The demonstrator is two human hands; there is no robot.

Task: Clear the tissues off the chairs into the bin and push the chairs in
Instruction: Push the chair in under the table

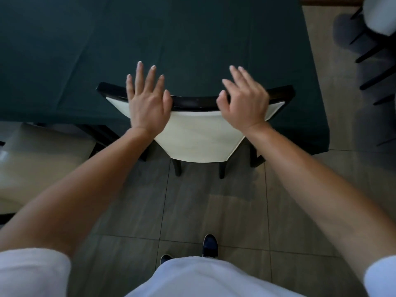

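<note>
Left hand (pixel 147 103) and right hand (pixel 244 101) with fingers spread, palms at the dark top rail of the cream chair (pixel 197 136), tucked against the green-clothed counter (pixel 150 39).

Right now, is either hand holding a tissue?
No, the left hand and right hand are spread open over the chair back.

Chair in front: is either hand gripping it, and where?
Neither grips it. The left hand and right hand are open, fingers straight, palms at the top rail of the chair back; no fingers curl round it.
</note>
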